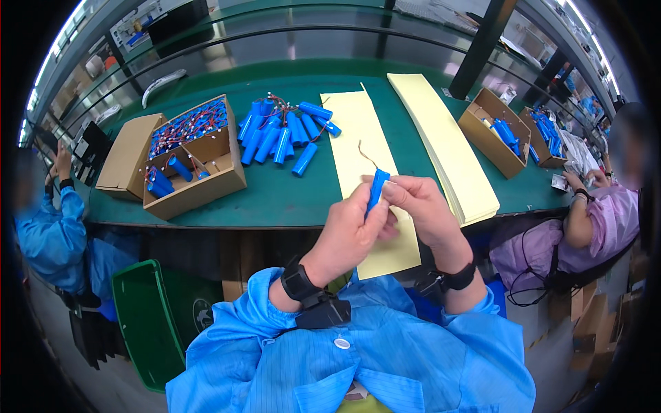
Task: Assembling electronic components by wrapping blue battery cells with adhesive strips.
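Between my two hands is a blue cylindrical battery pack point(378, 188), tilted, with thin wires rising from its far end. My left hand point(351, 224) pinches it from the left, around its lower part. The thumb and fingers of my right hand point(421, 206) grip it from the right, near the upper end. Beneath them a pale yellow paper strip point(358, 148) runs over the table's near edge. Left of the strip lies a loose pile of similar blue battery packs point(265, 138) with red and dark wires and white connectors.
A cardboard box point(200, 196) partly filled with packs stands at left on the green table point(275, 203). A stack of yellow paper point(447, 155) lies right of centre, before more boxes point(506, 155). A green bin point(148, 323) is below left. People sit at both sides.
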`<state>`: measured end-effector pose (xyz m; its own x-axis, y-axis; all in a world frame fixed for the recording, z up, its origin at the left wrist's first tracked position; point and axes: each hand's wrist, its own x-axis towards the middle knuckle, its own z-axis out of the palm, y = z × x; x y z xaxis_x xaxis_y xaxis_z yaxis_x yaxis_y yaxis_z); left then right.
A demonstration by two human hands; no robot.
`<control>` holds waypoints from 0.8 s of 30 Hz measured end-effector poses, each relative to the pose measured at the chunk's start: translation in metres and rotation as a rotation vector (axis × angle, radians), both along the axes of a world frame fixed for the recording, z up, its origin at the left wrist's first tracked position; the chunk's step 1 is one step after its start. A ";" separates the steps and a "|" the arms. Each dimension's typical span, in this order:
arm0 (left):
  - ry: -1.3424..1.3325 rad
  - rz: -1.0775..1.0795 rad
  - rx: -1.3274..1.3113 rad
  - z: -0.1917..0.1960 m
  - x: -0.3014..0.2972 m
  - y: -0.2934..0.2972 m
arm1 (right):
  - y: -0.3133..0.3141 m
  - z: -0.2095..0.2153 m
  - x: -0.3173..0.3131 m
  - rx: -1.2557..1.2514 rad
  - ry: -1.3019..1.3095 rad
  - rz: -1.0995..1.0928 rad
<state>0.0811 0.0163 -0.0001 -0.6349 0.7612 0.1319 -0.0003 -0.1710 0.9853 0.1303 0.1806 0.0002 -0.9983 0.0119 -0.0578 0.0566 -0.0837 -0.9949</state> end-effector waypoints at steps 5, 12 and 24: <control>-0.366 -0.454 0.021 0.016 -0.004 -0.012 | -0.012 0.005 0.013 -0.603 0.057 0.181; -0.832 -0.638 0.213 0.003 0.005 -0.001 | -0.030 -0.010 0.011 -0.776 0.248 0.269; 1.105 0.701 -0.731 -0.019 -0.088 -0.028 | 0.306 0.005 -0.006 1.678 -0.267 -1.116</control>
<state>-0.0071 -0.0114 -0.0195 -0.7259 0.4606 0.5107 0.6526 0.6958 0.3001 0.1241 0.4870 0.0048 -0.4893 0.6791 0.5471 0.7716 0.6296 -0.0914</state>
